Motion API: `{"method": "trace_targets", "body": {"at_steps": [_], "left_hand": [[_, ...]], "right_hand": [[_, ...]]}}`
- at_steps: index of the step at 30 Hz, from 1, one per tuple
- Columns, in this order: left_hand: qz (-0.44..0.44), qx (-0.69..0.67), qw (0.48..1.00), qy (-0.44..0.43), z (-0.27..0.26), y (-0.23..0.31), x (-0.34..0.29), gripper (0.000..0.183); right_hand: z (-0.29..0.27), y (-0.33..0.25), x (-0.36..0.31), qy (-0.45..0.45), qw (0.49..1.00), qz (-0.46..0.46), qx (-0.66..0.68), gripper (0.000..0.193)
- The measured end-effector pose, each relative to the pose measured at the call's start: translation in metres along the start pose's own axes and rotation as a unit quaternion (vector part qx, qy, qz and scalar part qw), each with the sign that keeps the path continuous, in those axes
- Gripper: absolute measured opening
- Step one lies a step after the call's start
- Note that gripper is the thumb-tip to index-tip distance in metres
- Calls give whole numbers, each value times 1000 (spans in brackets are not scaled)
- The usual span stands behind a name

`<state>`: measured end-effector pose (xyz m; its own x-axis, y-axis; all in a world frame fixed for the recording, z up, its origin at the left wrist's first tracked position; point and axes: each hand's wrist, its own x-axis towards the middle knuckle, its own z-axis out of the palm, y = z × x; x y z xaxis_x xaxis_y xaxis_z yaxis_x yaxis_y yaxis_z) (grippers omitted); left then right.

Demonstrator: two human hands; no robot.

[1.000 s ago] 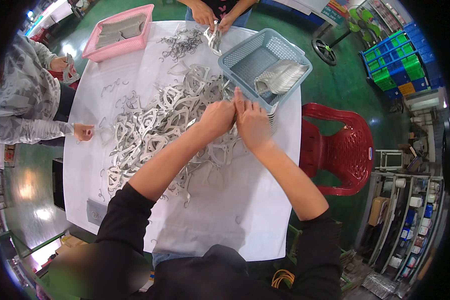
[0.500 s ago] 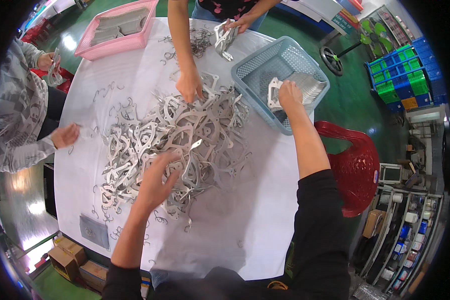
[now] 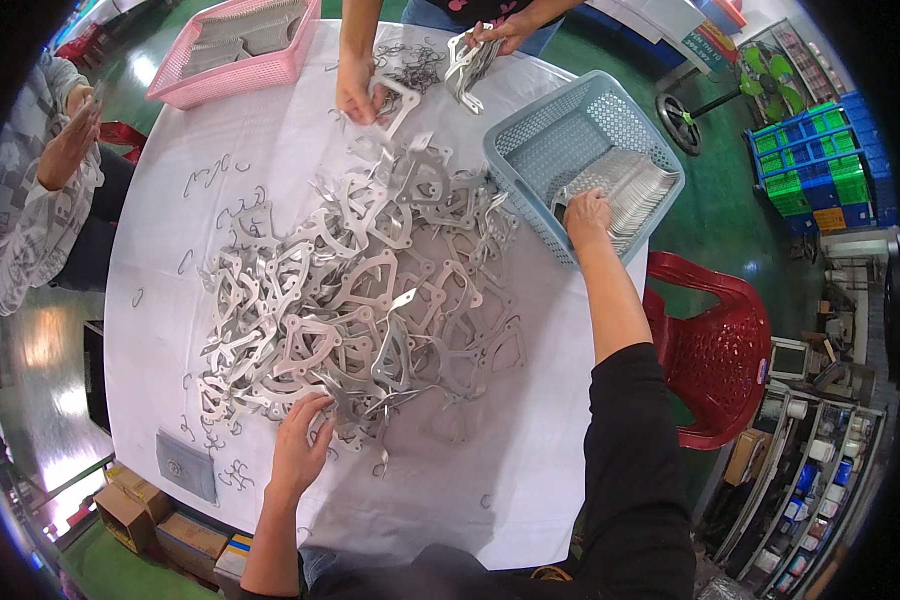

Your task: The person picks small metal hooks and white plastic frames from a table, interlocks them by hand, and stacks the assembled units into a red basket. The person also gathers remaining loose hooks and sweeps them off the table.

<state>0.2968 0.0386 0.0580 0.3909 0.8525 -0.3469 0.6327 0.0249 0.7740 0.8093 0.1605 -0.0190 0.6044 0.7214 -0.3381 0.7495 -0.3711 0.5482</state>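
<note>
A heap of flat silver metal brackets [image 3: 310, 345], roughly triangular with open middles, covers the middle of the white table. My left hand [image 3: 298, 445] is at its near edge, fingers curved and apart from the thumb, close to the nearest brackets. Inside the blue-grey plastic basket [image 3: 530, 150] on the right, similar brackets [image 3: 630, 190] stand packed in a row. My right hand [image 3: 588, 215] grips the left end of that row, its fingers closed over a bracket there; the fingertips are partly hidden.
Across the table a co-worker's hand [image 3: 358, 92] has a bracket, the other [image 3: 510, 32] a bunch. Another person's hands [image 3: 70, 145] are at left. A pink basket [image 3: 240, 85] holds stacked brackets. Small wire hooks [image 3: 235, 475] lie scattered. A red chair [image 3: 715, 350] stands right.
My left hand has drawn back toward me to the heap's near edge. My right hand's bracket has moved against the row. Opposite, a co-worker has lifted a bracket; the left person's hands have come together.
</note>
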Motion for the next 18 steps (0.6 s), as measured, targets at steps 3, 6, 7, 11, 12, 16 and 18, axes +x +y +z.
{"method": "trace_targets", "body": {"at_steps": [3, 6, 7, 11, 12, 16, 18], "left_hand": [[-8, 2, 1000, 4, 1, 1, 1, 28], [-15, -5, 1000, 7, 3, 0, 1, 29], [-14, -10, 1000, 6, 3, -1, 1, 29], [-10, -7, 1000, -1, 3, -6, 0, 32], [4, 1, 1000, 0, 3, -8, 0, 33], [-1, -4, 1000, 0, 3, -12, 0, 33], [-6, -10, 1000, 1, 4, -11, 2, 33]], "right_hand": [[-4, -1, 2, -20, 999, 23, 32, 39], [-3, -2, 5, -31, 996, -32, -82, 36], [-2, -2, 6, -18, 995, -32, -93, 37], [5, 1, 10, 47, 996, -36, -69, 48], [7, 3, 9, 67, 996, -45, -35, 52], [14, 9, 4, 113, 979, -163, -33, 57], [13, 6, 0, 92, 981, -168, -36, 55]]}}
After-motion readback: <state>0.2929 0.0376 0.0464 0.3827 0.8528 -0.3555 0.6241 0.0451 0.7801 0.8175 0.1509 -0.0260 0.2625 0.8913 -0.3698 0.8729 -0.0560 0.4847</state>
